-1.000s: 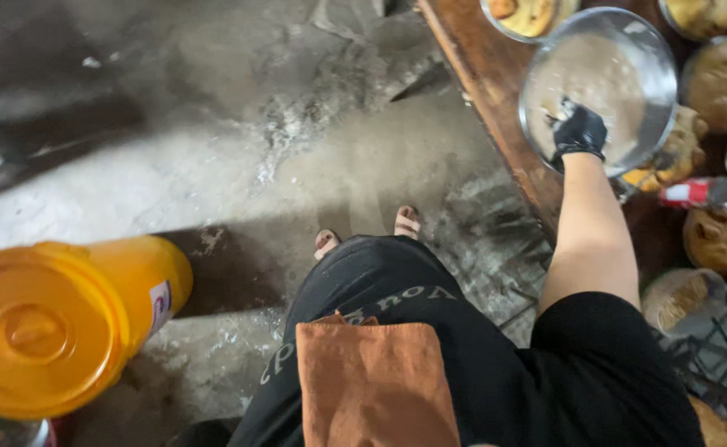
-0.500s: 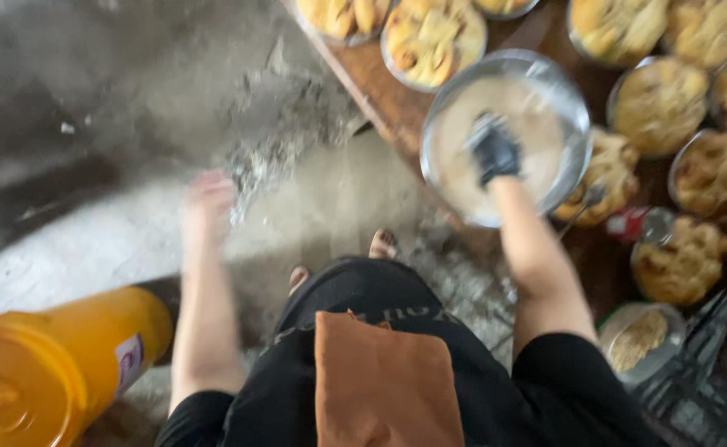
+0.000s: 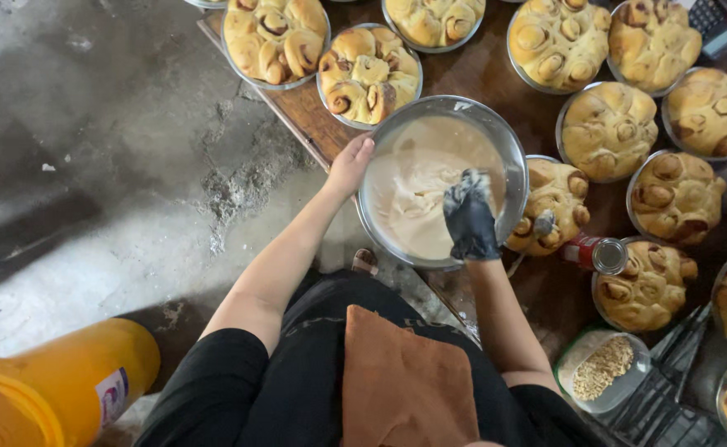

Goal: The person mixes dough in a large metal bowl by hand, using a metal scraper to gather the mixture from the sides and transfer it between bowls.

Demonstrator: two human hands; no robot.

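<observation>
A steel mixing bowl of pale cream glaze sits at the near edge of a wooden table. My left hand, bare, grips the bowl's left rim. My right hand wears a black glove smeared with glaze and is down in the bowl with its fingers curled; whether it holds a tool is hidden. Round tins of baked cinnamon rolls ring the bowl on the far and right sides.
A small open red can lies right of the bowl. A container of chopped nuts sits at the lower right beside a black wire rack. An orange jug stands on the concrete floor at lower left.
My left hand has come up from my side and taken hold of the bowl's rim. The view has swung toward the table. My gloved hand stays in the bowl.
</observation>
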